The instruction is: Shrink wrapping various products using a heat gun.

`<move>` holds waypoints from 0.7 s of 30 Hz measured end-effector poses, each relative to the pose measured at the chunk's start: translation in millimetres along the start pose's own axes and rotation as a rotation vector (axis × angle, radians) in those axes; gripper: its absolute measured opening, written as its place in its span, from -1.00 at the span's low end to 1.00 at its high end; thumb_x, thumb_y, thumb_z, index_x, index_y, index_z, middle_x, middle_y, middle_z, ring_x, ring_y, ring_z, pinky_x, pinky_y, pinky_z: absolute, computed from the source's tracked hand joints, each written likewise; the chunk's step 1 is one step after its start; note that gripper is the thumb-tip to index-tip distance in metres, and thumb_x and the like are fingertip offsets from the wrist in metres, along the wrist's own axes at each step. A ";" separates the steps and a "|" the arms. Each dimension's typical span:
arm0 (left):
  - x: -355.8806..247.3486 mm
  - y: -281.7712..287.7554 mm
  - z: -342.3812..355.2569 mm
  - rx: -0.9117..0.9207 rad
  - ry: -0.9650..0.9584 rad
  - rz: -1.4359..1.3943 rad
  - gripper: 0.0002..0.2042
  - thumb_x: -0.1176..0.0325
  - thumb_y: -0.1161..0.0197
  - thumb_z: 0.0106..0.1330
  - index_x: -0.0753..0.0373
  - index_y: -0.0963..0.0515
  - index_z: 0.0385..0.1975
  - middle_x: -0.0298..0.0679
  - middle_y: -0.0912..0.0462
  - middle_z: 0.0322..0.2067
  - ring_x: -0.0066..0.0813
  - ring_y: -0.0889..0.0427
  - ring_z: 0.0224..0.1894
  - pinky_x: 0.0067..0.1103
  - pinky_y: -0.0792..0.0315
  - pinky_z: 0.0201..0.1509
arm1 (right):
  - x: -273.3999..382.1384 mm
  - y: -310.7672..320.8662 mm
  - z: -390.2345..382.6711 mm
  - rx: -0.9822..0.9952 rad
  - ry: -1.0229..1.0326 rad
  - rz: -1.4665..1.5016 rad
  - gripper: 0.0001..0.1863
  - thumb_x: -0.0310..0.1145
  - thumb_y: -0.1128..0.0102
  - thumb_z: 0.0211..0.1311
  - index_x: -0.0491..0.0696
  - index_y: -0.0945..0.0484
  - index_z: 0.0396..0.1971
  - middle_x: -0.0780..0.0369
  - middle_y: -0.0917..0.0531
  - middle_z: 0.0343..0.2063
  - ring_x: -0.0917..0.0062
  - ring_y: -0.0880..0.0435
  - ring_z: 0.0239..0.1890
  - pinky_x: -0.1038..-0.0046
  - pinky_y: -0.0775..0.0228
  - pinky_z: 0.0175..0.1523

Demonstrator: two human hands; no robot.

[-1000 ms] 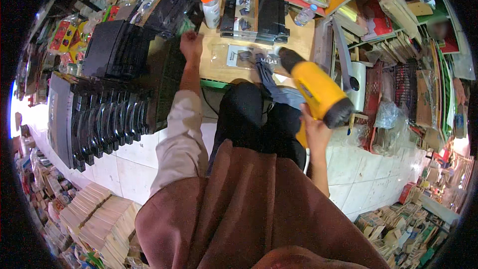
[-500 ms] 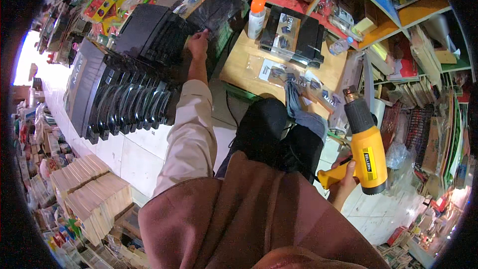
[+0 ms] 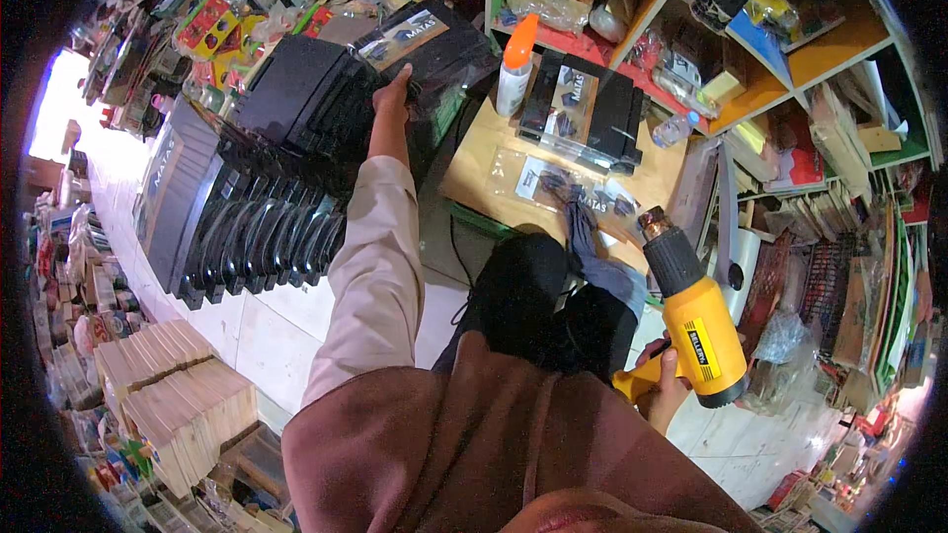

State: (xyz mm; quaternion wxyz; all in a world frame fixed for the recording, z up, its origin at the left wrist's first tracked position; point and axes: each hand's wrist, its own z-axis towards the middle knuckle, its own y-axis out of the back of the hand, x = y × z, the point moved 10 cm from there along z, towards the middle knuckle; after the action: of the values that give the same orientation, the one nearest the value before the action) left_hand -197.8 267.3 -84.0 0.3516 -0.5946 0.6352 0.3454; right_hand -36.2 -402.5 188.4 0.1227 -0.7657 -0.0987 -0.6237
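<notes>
My right hand (image 3: 664, 383) grips the handle of a yellow and black heat gun (image 3: 693, 321), held low at my right side with its nozzle pointing up toward a low wooden table (image 3: 484, 153). My left hand (image 3: 392, 97) reaches far forward and rests on a plastic-wrapped black case (image 3: 427, 39) lying on top of a pile of black plastic cases (image 3: 296, 104). On the table lie clear bags of small dark parts (image 3: 573, 195), a black tray (image 3: 583, 114) and a white bottle with an orange cap (image 3: 515, 64).
Rows of black cases (image 3: 237, 227) stand on the white tiled floor at my left. Stacks of tan cards (image 3: 168, 385) sit at lower left. Coloured shelves (image 3: 780, 49) packed with goods fill the top right, with more clutter along the right.
The heat gun has dropped from in front of me to my right side and now points upward. My left hand stays stretched out on the black cases, and the view has tilted.
</notes>
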 end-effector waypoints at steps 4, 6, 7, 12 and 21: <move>-7.9 -42.7 -38.3 -0.092 0.036 -0.149 -0.18 0.09 -0.46 -0.27 0.46 -0.25 -0.02 -0.06 -0.36 -0.03 -0.23 -0.43 -0.10 -0.35 -0.42 -0.22 | 0.4 3.9 6.2 -0.060 0.039 -0.106 -0.64 -0.24 -0.14 0.06 -0.18 -0.35 -0.25 0.20 -0.48 -0.60 0.59 -0.42 -0.64 0.63 -0.25 -0.54; -34.4 -25.2 -30.2 -0.114 -0.031 -0.214 -0.18 0.11 -0.46 -0.28 0.47 -0.23 -0.03 -0.03 -0.37 -0.05 -0.21 -0.43 -0.11 -0.38 -0.40 -0.18 | -2.2 1.2 6.3 -0.005 0.022 -0.057 -0.64 -0.28 -0.17 0.04 -0.20 -0.36 -0.25 0.19 -0.49 -0.57 0.57 -0.45 -0.60 0.59 -0.30 -0.49; -48.0 -15.2 -26.8 -0.119 -0.092 -0.274 -0.18 0.13 -0.46 -0.29 0.48 -0.21 -0.04 -0.01 -0.38 -0.07 -0.19 -0.43 -0.11 -0.40 -0.39 -0.15 | -3.8 -1.3 6.3 0.034 0.007 -0.014 -0.64 -0.33 -0.19 0.01 -0.21 -0.37 -0.24 0.18 -0.51 -0.53 0.54 -0.47 -0.57 0.55 -0.35 -0.44; -122.6 -19.3 -125.6 -0.420 -0.424 -0.061 -0.38 0.24 -0.44 -0.23 0.48 -0.33 -0.20 -0.04 -0.45 -0.21 -0.27 -0.43 -0.17 -0.44 -0.30 -0.07 | 1.0 -6.4 2.8 0.041 0.033 0.024 -0.68 -0.37 -0.17 0.03 -0.21 -0.37 -0.25 0.18 -0.51 -0.53 0.54 -0.47 -0.57 0.54 -0.35 -0.45; -201.9 6.1 -261.0 0.133 -0.796 -0.552 -0.51 0.36 -0.25 0.03 0.37 -0.26 -0.05 -0.17 -0.43 -0.20 -0.46 -0.45 -0.24 -0.54 -0.36 -0.16 | 17.4 -9.0 -9.6 0.219 0.134 0.300 -0.54 -0.29 -0.18 0.02 -0.19 -0.28 -0.12 0.11 -0.47 -0.43 0.47 -0.47 -0.50 0.51 -0.37 -0.40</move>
State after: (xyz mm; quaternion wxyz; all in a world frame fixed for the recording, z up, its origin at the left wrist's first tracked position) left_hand -204.1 147.4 223.5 0.6831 -0.5388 0.2906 0.3983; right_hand -44.3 -397.0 207.8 0.3030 -0.7106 -0.0423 -0.6336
